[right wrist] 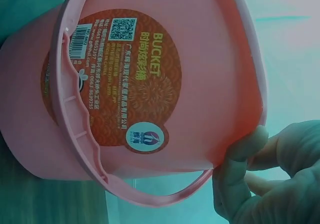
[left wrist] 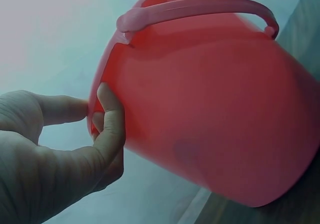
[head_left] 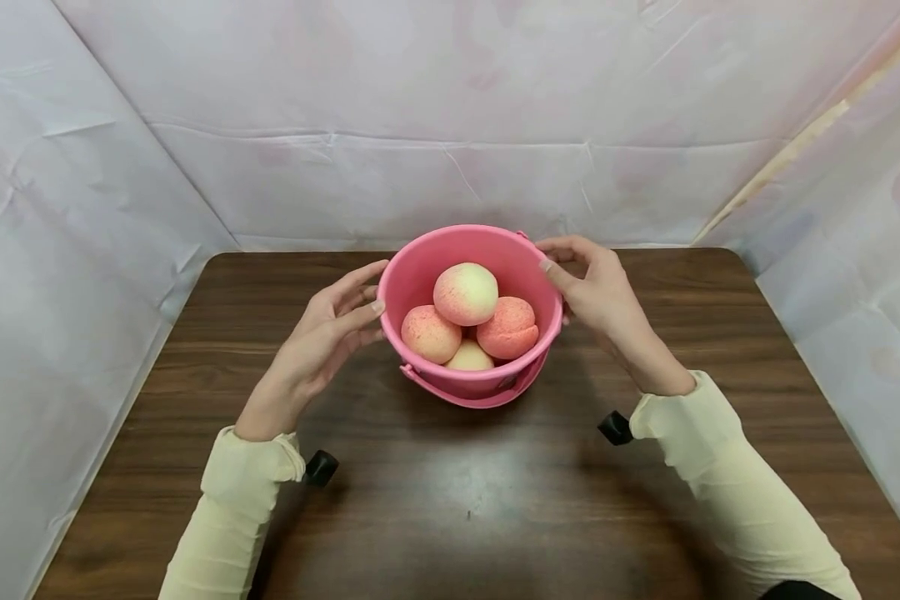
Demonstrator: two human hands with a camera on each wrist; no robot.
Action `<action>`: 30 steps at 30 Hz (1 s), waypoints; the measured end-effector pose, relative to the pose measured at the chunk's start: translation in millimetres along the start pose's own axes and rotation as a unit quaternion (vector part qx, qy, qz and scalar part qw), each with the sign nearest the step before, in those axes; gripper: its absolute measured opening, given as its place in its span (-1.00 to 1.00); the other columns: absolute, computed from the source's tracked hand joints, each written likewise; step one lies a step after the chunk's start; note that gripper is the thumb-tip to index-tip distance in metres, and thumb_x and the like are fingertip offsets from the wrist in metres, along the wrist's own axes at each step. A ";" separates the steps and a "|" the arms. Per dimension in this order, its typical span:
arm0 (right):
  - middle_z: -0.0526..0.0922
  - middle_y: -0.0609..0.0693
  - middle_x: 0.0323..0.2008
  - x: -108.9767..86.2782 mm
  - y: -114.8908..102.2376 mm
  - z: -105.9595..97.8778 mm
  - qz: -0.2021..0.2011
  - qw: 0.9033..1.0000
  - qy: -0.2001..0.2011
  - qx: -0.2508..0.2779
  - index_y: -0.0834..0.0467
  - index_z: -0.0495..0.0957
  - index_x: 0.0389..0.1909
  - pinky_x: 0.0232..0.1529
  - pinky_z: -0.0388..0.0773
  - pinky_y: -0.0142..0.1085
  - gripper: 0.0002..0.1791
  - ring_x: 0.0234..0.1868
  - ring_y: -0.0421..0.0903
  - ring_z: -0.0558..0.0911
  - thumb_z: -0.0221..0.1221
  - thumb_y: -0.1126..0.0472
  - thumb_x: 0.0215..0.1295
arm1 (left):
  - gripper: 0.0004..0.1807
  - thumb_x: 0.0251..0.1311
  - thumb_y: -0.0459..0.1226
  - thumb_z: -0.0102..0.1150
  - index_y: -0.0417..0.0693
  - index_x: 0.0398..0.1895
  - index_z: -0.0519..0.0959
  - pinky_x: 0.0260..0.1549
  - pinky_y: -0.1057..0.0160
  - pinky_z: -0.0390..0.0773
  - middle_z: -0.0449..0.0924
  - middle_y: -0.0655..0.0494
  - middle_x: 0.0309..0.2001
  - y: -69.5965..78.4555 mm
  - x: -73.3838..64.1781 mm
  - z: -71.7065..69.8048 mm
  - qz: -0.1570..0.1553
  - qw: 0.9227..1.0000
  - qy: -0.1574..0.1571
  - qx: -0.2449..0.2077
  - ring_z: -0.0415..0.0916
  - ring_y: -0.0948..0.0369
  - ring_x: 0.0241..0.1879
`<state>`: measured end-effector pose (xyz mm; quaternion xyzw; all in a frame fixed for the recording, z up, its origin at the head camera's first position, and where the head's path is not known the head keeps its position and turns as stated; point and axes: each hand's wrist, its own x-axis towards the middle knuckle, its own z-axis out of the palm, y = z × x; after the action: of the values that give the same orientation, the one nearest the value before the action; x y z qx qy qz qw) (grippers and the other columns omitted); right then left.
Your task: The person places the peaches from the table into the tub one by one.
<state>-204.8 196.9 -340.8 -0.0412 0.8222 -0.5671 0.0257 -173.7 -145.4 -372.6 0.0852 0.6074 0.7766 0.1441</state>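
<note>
A pink plastic bucket [head_left: 437,257] stands near the table's far side, with several peaches inside. A pale peach [head_left: 466,293] lies on top of the pile; an orange-pink peach [head_left: 429,335] is at its left and a redder one with a deep crease [head_left: 507,327] at its right. Below them, part of a yellowish peach [head_left: 469,357] shows. My left hand [head_left: 318,342] grips the bucket's left rim, thumb on one side and fingers curled under the lip. At the opposite rim, my right hand [head_left: 607,292] pinches the edge likewise. The bucket's handle [head_left: 472,402] hangs down in front.
The dark wood-grain table [head_left: 465,517] has a pale patterned sheet [head_left: 420,100] behind it and at both sides. A red printed label [right wrist: 142,78] is on the bucket's outer wall. Small black cameras [head_left: 320,468] sit at both cream sleeve cuffs.
</note>
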 end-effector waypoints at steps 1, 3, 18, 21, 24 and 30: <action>0.62 0.10 -0.01 1.7 1.3 -1.2 0.005 1.000 0.006 0.002 0.10 0.60 0.27 -0.70 0.54 -0.37 -0.64 -0.68 -0.21 0.49 0.20 0.14 0.54 | -0.35 0.46 -0.44 0.12 -0.04 0.58 0.29 -0.08 0.26 0.78 0.49 -0.10 0.20 -0.2 4.5 0.5 -0.001 1.000 -0.002 -0.001 0.56 0.11 0.09; 0.61 0.08 -0.01 5.0 3.7 -3.4 0.012 1.000 0.016 0.000 0.08 0.60 0.27 -0.69 0.55 -0.38 -0.64 -0.68 -0.22 0.48 0.20 0.13 0.54 | -0.36 0.47 -0.44 0.10 -0.03 0.58 0.30 -0.11 0.29 0.78 0.48 -0.12 0.21 -0.2 13.3 1.6 -0.004 1.000 -0.003 -0.003 0.55 0.12 0.07; 0.57 0.08 0.05 34.6 12.9 -20.2 0.041 0.998 0.044 0.033 0.15 0.56 0.31 -0.55 0.65 -0.45 -0.60 -0.49 -0.25 0.62 0.17 0.13 0.55 | -0.36 0.46 -0.47 0.09 -0.09 0.58 0.29 -0.16 0.31 0.77 0.47 -0.12 0.26 0.9 64.7 6.8 -0.018 0.999 -0.005 -0.035 0.57 0.13 0.06; 0.57 0.08 0.06 38.8 14.1 -22.5 0.045 0.998 0.051 0.018 0.13 0.57 0.31 -0.46 0.70 -0.43 -0.60 -0.35 -0.20 0.67 0.17 0.12 0.55 | -0.36 0.46 -0.47 0.09 -0.07 0.58 0.31 -0.17 0.32 0.78 0.44 -0.14 0.28 0.2 72.8 7.9 -0.025 0.999 -0.003 -0.046 0.57 0.12 0.05; 0.57 0.08 0.06 42.5 15.4 -24.5 0.044 0.997 0.057 0.003 0.12 0.57 0.31 -0.46 0.68 -0.44 -0.60 -0.33 -0.17 0.66 0.15 0.10 0.56 | -0.37 0.47 -0.47 0.08 -0.06 0.57 0.32 -0.17 0.31 0.78 0.44 -0.15 0.28 -0.4 79.4 9.7 -0.028 0.998 0.000 -0.052 0.57 0.11 0.05; 0.57 0.08 0.05 48.6 14.9 -28.3 0.054 0.997 0.052 0.014 0.14 0.54 0.34 -0.49 0.63 -0.47 -0.58 -0.35 -0.19 0.64 0.14 0.11 0.56 | -0.38 0.47 -0.48 0.08 -0.07 0.56 0.33 -0.18 0.32 0.78 0.44 -0.16 0.28 0.7 86.6 12.3 -0.026 0.998 0.006 -0.055 0.59 0.13 0.04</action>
<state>-256.2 223.8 -344.5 0.0334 0.8155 -0.5776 0.0139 -251.8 -106.0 -372.6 0.0564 0.5667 0.8052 0.1653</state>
